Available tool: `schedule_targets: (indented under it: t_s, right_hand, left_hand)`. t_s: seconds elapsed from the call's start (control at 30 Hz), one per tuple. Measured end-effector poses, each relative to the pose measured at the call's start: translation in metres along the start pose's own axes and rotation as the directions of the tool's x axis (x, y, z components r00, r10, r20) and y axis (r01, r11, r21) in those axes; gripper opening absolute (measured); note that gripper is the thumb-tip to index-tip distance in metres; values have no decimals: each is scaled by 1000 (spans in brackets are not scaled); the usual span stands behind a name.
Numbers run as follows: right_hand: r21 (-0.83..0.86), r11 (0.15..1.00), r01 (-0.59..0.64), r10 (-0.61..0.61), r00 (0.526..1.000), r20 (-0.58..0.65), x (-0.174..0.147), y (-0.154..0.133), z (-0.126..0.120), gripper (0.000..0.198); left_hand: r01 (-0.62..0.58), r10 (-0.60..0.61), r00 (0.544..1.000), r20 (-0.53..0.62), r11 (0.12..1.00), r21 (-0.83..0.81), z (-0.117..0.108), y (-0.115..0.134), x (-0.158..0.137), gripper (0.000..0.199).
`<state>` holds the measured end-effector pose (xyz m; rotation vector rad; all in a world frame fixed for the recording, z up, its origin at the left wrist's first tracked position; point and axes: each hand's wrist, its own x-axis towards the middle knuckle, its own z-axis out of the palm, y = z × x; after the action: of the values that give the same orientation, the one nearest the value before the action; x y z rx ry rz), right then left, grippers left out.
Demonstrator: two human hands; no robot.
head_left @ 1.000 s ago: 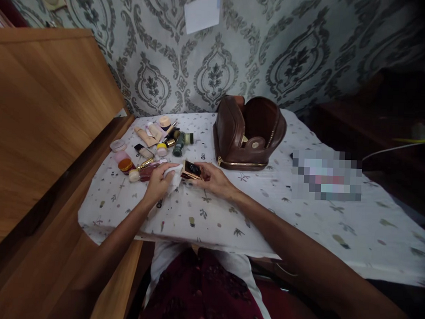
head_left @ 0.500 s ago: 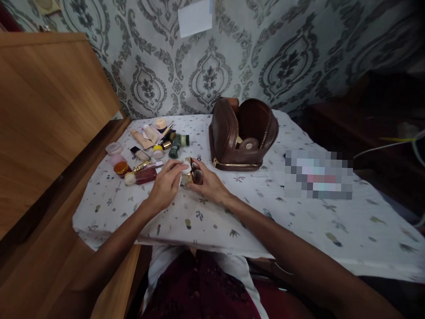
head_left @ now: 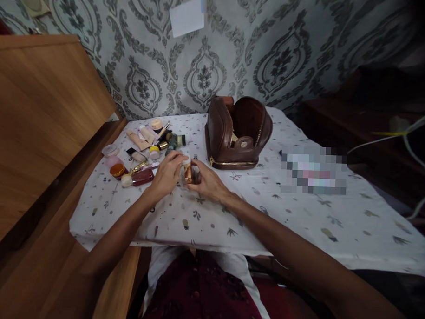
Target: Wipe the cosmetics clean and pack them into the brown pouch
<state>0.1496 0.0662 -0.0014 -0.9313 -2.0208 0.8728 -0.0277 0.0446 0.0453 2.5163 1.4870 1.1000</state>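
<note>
My right hand [head_left: 209, 181] grips a small gold-and-brown cosmetic container [head_left: 188, 172] between thumb and fingers, just above the table. My left hand [head_left: 169, 173] meets it from the other side, fingers pinched around a small white wad [head_left: 186, 163] at the container's top. Whether the wad is cloth or tissue I cannot tell. Left of my hands lie a dark red bottle with a cream cap [head_left: 142, 177], a jar with an orange lid [head_left: 118, 170] and a flat bottle with a black cap [head_left: 137, 155]. A green tube [head_left: 171, 143] lies just beyond my left hand.
A brown cosmetic bag [head_left: 218, 143] stands unzipped behind my right hand. Several more tubes and jars, among them a yellow-lidded jar [head_left: 154, 152], cluster at the back left. A blurred-out item [head_left: 313, 171] lies right. A wooden panel [head_left: 43, 116] borders the left side.
The container is turned in my hands, so its gold-brown face now shows more. The white wad has shifted slightly toward its top. The whole view has shifted a little.
</note>
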Motion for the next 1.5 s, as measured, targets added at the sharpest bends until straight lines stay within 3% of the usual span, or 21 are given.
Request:
schedule_targets:
  t_s: [0.13, 0.27, 0.5, 0.77, 1.03, 1.3, 1.5]
  right_hand:
    - [160, 987, -2, -16, 994, 108, 2, 0, -12, 96]
    - [276, 961, -10, -46, 980, 195, 5, 5, -19, 98]
    - [84, 994, 72, -74, 997, 27, 9, 14, -12, 114]
    - [-75, 987, 139, -135, 989, 63, 7, 10, -17, 82]
    - [-38, 954, 297, -279, 928, 249, 13, 21, -36, 67]
    - [42, 973, 226, -230, 962, 145, 11, 16, -37, 40]
    - [102, 975, 199, -211, 970, 125, 9, 14, -36, 37]
  left_hand:
    - [-24, 25, 1000, 10, 999, -24, 2, -2, 5, 33]
    - [-55, 57, 998, 24, 996, -64, 1, -4, 9, 32]
    - [-170, 177, 978, 106, 983, -73, -9, 2, 11, 33]
    - [-251, 243, 957, 159, 968, 29, -27, 20, -16, 34]
    - [-242, 242, 970, 13, 970, 31, -25, 20, -51, 37]
    - [-209, 212, 973, -90, 977, 48, -12, 12, -55, 42]
    - [-130, 127, 977, -170, 991, -5, 0, 5, -73, 42]
